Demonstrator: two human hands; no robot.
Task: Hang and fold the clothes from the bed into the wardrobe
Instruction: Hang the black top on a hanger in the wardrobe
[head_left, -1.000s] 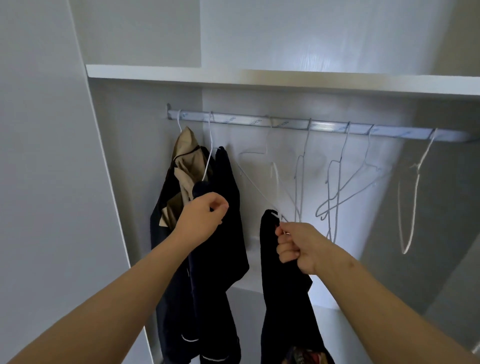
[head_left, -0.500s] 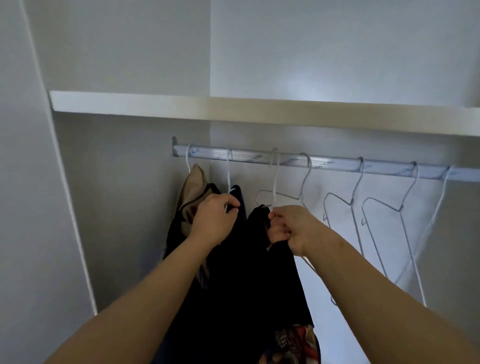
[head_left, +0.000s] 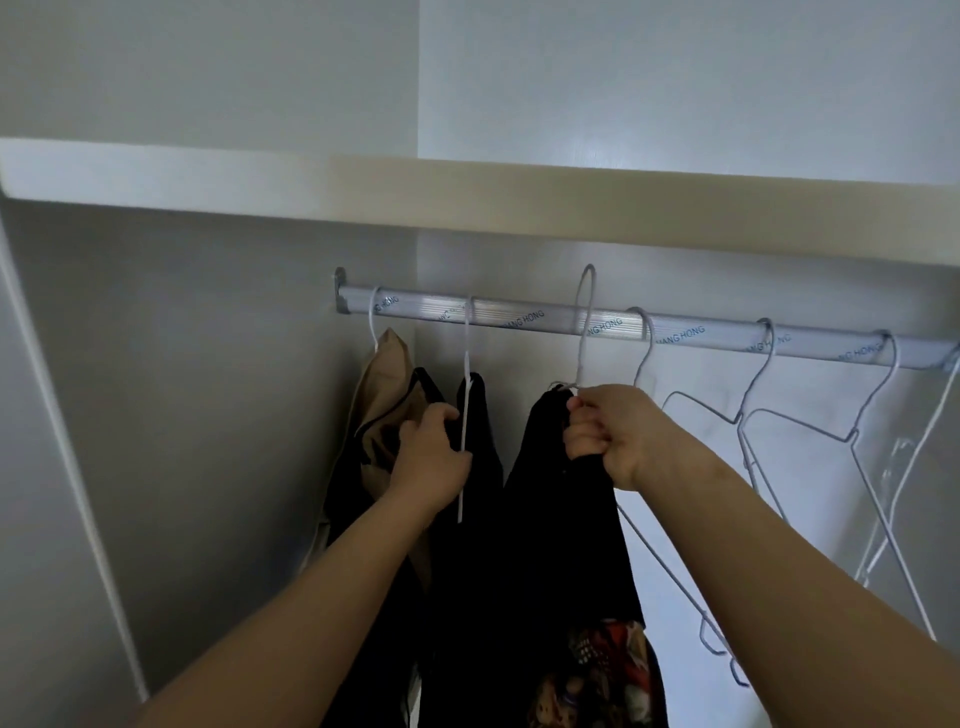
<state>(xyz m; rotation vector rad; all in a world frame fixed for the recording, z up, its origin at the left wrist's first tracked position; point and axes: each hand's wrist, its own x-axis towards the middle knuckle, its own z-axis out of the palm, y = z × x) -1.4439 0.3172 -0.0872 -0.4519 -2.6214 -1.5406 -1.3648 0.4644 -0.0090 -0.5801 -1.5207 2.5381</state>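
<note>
In the wardrobe a silver rail (head_left: 519, 318) runs under a white shelf (head_left: 467, 192). My right hand (head_left: 615, 436) grips a black garment (head_left: 561, 545) together with the neck of its wire hanger (head_left: 584, 332). The hanger's hook rises above the rail, and I cannot tell whether it rests on it. My left hand (head_left: 431, 460) holds the shoulder of a dark garment (head_left: 480, 415) that hangs on a white hanger at the left. A tan garment (head_left: 387, 374) hangs at the rail's left end, behind my left hand.
Several bare wire hangers (head_left: 753, 415) hang on the rail to the right of my right hand. A red patterned cloth (head_left: 597, 670) shows at the black garment's lower end. The wardrobe's side wall (head_left: 156, 415) stands close on the left.
My right hand has raised the black garment, and its hanger hook now reaches above the rail. My left hand has stayed on the dark hung garment. The view has moved closer to the rail.
</note>
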